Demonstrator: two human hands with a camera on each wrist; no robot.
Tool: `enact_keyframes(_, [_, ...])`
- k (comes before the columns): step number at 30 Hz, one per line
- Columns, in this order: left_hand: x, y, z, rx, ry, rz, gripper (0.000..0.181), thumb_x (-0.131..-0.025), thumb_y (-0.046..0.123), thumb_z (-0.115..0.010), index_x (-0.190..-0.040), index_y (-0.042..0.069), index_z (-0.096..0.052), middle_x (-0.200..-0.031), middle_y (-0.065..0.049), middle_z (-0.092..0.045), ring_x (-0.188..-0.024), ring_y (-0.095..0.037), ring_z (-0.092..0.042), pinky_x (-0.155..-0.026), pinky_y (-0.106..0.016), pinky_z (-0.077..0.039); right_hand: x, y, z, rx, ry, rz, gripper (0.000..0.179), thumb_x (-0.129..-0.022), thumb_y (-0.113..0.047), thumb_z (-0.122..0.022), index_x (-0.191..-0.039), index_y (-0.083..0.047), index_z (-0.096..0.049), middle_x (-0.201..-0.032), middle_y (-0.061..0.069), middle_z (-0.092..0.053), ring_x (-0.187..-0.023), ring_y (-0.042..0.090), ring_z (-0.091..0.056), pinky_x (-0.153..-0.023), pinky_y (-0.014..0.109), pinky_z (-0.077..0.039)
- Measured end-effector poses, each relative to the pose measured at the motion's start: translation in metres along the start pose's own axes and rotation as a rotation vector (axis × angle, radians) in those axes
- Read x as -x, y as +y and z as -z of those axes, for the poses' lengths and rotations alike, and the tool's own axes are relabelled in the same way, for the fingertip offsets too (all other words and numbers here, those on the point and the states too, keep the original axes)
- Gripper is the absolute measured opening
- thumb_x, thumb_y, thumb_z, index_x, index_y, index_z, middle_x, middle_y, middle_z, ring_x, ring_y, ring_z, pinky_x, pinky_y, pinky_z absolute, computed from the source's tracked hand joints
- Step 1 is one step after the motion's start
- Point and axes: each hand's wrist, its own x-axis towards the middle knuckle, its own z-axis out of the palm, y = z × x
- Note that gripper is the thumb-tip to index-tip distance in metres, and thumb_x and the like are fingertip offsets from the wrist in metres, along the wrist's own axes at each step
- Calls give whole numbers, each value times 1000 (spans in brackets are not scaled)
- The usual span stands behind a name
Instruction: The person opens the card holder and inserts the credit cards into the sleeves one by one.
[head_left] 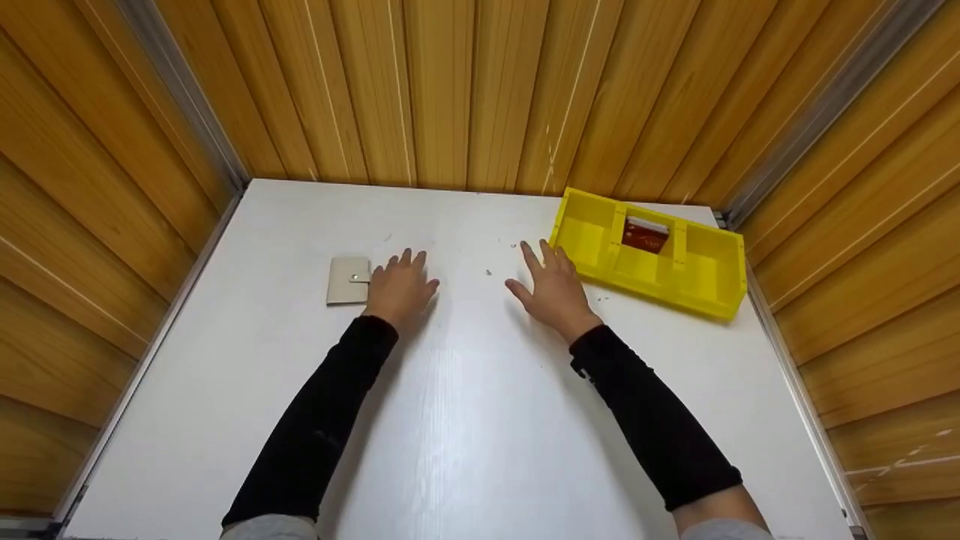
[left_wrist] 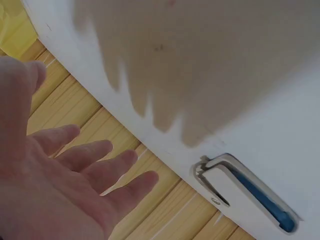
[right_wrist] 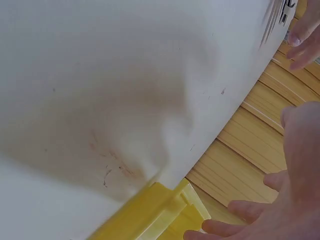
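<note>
My left hand (head_left: 401,287) is held over the white table with its fingers spread, right beside a cream card wallet (head_left: 345,283). The wallet is fastened by a small snap strap. From the left wrist, the wallet (left_wrist: 255,187) shows edge-on, with something blue between its covers. My right hand (head_left: 559,296), fingers also extended and holding nothing, is near the left end of a yellow three-compartment tray (head_left: 656,295). A stack of red cards (head_left: 645,235) leans in the tray's middle compartment; no contents show in the two outer ones.
The white tabletop (head_left: 450,420) meets wood-look panel walls (head_left: 442,90) at the back and both sides. Metal posts (head_left: 187,97) stand in the corners. Small dark marks (head_left: 488,272) dot the table between the hands.
</note>
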Motion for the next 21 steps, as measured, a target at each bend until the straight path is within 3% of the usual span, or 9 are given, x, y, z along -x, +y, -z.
enact_keyframes(4, [4,-17,6,46,112,-18,42,-111,32,-64,-135,0,-74,-131,-22,-79,-113,-42,-79,-95,-56,-64,-1,-2,-1,17,25,43,79,-113,-58,-52,-176,-16,-29,-176,26,-33,-164,49,-31,-137,59,-24])
enact_keyframes(8, [6,-32,12,94,147,4,34,-110,27,-64,-122,-1,-80,-116,-22,-82,-106,-42,-79,-91,-54,-64,0,-3,-4,13,34,102,67,-115,-48,-54,-169,-9,-43,-168,26,-44,-154,46,-43,-132,55,-32])
enact_keyframes(14, [13,-66,22,129,143,86,35,-111,26,-61,-123,-4,-76,-116,-25,-75,-111,-45,-72,-94,-55,-62,1,-10,-6,-9,-4,191,50,-115,-37,-57,-155,-7,-61,-156,20,-59,-141,42,-56,-122,55,-46])
enact_keyframes(18, [21,-92,26,136,171,141,35,-112,22,-59,-126,-6,-73,-119,-27,-73,-113,-48,-69,-94,-58,-61,0,-14,-4,5,-18,217,45,-114,-33,-58,-150,-7,-65,-151,19,-64,-139,41,-59,-122,53,-47])
enact_keyframes(21, [25,-104,27,134,185,193,36,-111,21,-58,-127,-9,-71,-120,-30,-72,-114,-51,-69,-94,-62,-60,-1,-15,-4,13,-31,227,43,-114,-31,-58,-148,-6,-66,-150,19,-65,-139,40,-59,-122,52,-47])
